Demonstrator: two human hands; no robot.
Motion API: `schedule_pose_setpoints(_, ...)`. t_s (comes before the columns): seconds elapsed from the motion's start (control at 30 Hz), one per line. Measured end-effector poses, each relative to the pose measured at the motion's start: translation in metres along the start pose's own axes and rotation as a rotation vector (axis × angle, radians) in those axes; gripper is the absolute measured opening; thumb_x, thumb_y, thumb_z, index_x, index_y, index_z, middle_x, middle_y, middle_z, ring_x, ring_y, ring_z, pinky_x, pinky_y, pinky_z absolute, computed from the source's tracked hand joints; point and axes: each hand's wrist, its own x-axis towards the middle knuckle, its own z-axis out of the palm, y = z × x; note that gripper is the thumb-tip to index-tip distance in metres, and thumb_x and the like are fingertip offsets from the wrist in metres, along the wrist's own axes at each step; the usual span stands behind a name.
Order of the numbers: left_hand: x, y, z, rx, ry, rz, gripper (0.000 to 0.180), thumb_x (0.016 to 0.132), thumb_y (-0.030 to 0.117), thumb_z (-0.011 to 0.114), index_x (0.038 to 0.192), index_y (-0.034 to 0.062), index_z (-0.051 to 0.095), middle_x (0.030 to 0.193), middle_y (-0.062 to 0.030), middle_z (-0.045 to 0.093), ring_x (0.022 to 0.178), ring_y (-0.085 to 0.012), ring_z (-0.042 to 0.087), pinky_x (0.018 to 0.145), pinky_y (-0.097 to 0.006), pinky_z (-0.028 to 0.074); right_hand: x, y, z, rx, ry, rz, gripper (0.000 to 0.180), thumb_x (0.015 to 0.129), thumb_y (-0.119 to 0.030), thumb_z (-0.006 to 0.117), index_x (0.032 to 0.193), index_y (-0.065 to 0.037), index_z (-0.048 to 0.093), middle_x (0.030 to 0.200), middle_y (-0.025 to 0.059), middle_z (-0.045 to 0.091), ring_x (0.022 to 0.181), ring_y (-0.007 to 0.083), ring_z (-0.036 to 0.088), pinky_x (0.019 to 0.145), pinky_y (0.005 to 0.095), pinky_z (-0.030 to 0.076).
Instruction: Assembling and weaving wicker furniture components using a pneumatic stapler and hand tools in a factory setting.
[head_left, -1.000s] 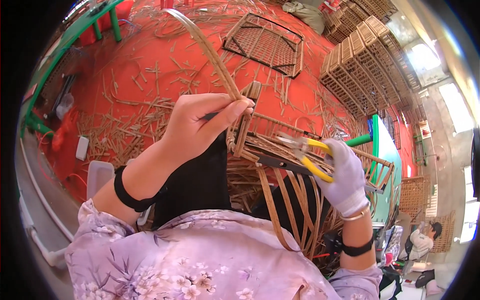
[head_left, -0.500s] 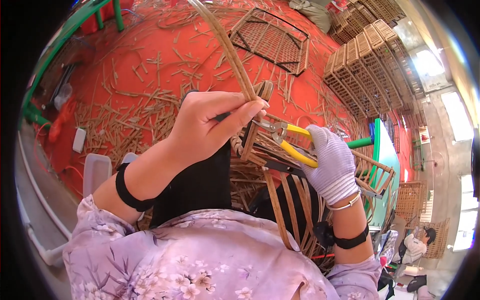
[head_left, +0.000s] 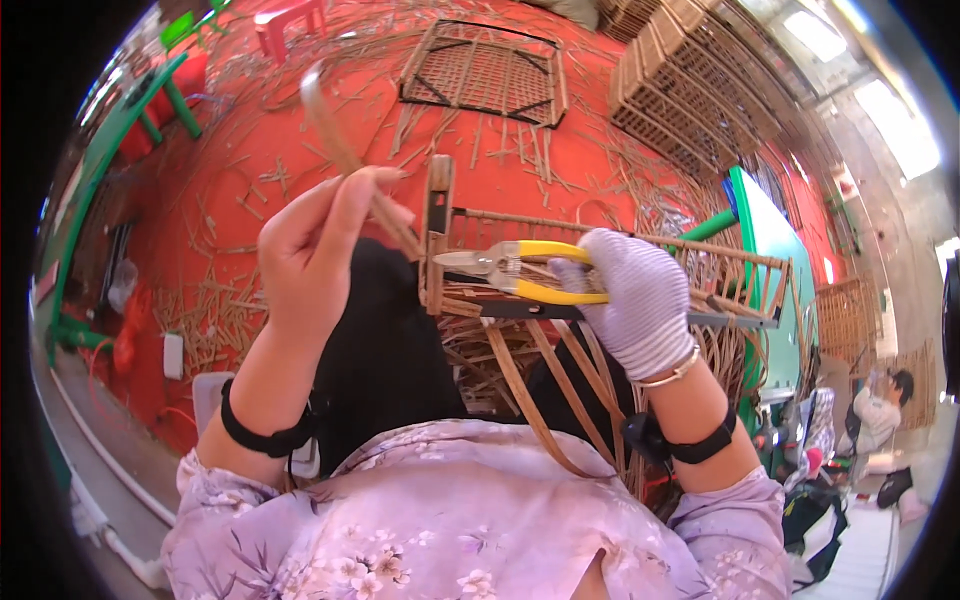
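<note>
Bare fingers of my left hand (head_left: 315, 235) pinch a long brown rattan strip (head_left: 335, 140). Its pale upper part curves up and away, blurred by motion, while its lower end comes close to the end bar of a woven frame (head_left: 437, 200). In a striped white glove, my right hand (head_left: 640, 300) grips yellow-handled pliers (head_left: 510, 270). Their jaws point left and overlap the frame's end bar; I cannot tell whether they touch it. The frame, with a dark metal strip along its near edge, lies across my lap. Several loose strips (head_left: 530, 390) hang from it toward me.
Cut rattan scraps (head_left: 215, 310) litter the red floor. A flat woven panel (head_left: 485, 75) lies beyond my hands, with stacked woven crates (head_left: 690, 85) to its right. A green table (head_left: 775, 290) stands close on the right. Another person (head_left: 880, 415) sits at far right.
My left hand has moved left with the strip. The pliers have swung level, and the frame has turned so its end bar shows upright. The whole view has shifted too.
</note>
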Motion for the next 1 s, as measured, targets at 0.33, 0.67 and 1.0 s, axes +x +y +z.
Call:
schedule_pose_setpoints(0.33, -0.029, -0.022, -0.02, 0.253, -0.042, -0.11, 0.032, 0.1, 0.016, 0.049, 0.121, -0.0056, 0.058, 0.089, -0.0081, 0.065, 0.079, -0.0133, 0.062, 0.073, -0.027, 0.05, -0.255, 0.156, -0.085, -0.377, 0.248, 1.142, 0.043, 0.076, -0.039, 0.076, 0.098, -0.006, 0.058, 0.082, 0.0149, 0.066, 0.075, 0.0351, 0.064, 0.066, 0.0421, 0.05)
schedule_pose_setpoints(0.67, -0.015, -0.037, 0.013, 0.251, -0.131, -0.104, 0.033, 0.102, 0.019, 0.048, 0.123, -0.0043, 0.058, 0.096, -0.008, 0.066, 0.083, -0.0107, 0.061, 0.073, -0.023, 0.049, -0.489, 0.127, -0.149, -0.608, 0.026, 2.165, 0.083, 0.07, -0.064, 0.069, 0.125, -0.005, 0.051, 0.127, 0.0206, 0.056, 0.112, 0.0375, 0.058, 0.093, 0.0448, 0.047)
schedule_pose_setpoints(1.0, -0.019, -0.006, 0.016, 0.329, -0.191, -0.033, 0.032, 0.101, 0.017, 0.05, 0.122, -0.0042, 0.059, 0.091, -0.0066, 0.066, 0.078, -0.0106, 0.06, 0.069, -0.021, 0.048, -0.491, 0.201, -0.113, -0.49, 0.511, 1.702, 0.049, 0.078, -0.044, 0.069, 0.112, -0.009, 0.061, 0.107, 0.0187, 0.063, 0.105, 0.0342, 0.06, 0.091, 0.0431, 0.046)
